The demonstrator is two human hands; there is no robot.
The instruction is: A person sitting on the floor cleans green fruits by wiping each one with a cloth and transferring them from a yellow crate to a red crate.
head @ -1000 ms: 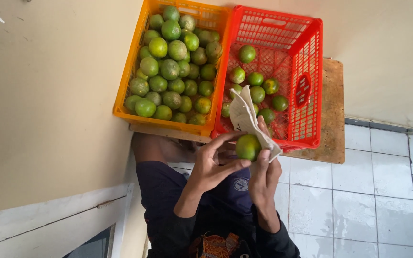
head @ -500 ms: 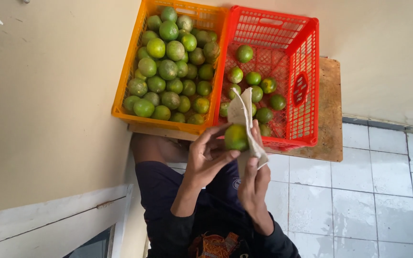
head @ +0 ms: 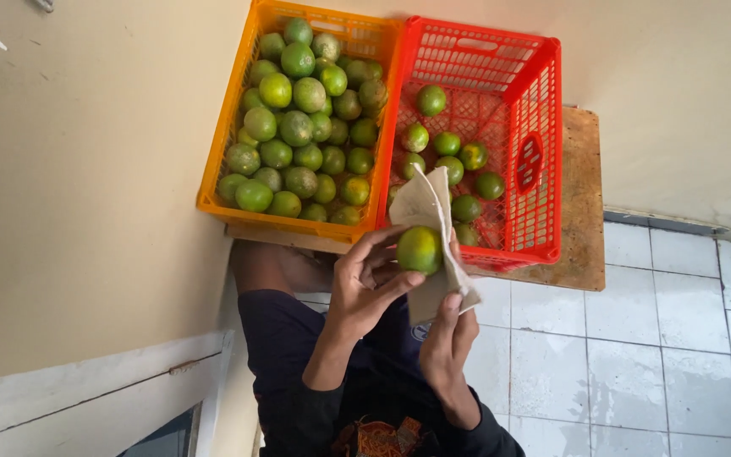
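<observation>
My left hand (head: pixel 364 288) grips a green citrus fruit (head: pixel 419 250) between thumb and fingertips, just in front of the crates. My right hand (head: pixel 452 332) holds a beige cloth (head: pixel 427 210) pressed against the right side of the fruit; the cloth stands up over the red crate's near edge. An orange crate (head: pixel 227 127) on the left is heaped with green citrus fruits (head: pixel 298 127). The red crate (head: pixel 543 110) beside it holds several of the same fruits (head: pixel 450 152) on its bottom.
Both crates rest on a wooden board (head: pixel 584 195) against a cream wall (head: pixel 86 169). White floor tiles (head: pixel 636 338) lie to the right. My dark-clothed lap (head: pixel 298 355) is below the hands. A pale ledge (head: pixel 86 398) runs at lower left.
The fruit has shifted left and slightly up, from against my right palm into my left fingertips. My right hand has dropped lower and the cloth now wraps the fruit's right side.
</observation>
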